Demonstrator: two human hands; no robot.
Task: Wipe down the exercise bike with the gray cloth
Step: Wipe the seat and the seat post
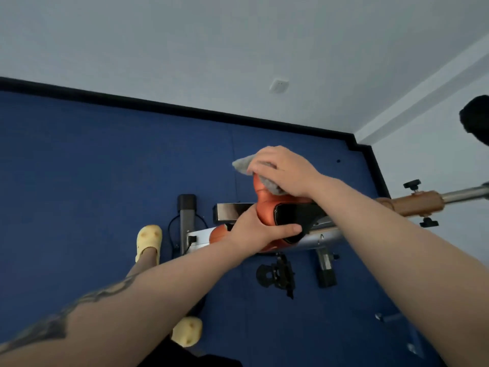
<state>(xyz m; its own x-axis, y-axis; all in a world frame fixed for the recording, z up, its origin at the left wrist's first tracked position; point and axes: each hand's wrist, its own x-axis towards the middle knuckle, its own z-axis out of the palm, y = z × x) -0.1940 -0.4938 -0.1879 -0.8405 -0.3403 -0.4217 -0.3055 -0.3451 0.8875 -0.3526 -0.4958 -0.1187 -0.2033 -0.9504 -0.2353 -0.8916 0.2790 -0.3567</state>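
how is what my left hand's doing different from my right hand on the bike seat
The right hand presses the gray cloth onto the far side of the orange seat; the left hand is bare and grips the seat's near edge. The right hand lies on top, the left wraps round from the side. Both touch the seat.

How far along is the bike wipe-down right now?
Nothing shows as clearly finished; no frame part looks visibly cleaner than the rest. In hand: the right hand presses the gray cloth on the far side of the orange seat, while the left hand grips its near side to steady it. Probably left: the silver frame, the post and the pedal.
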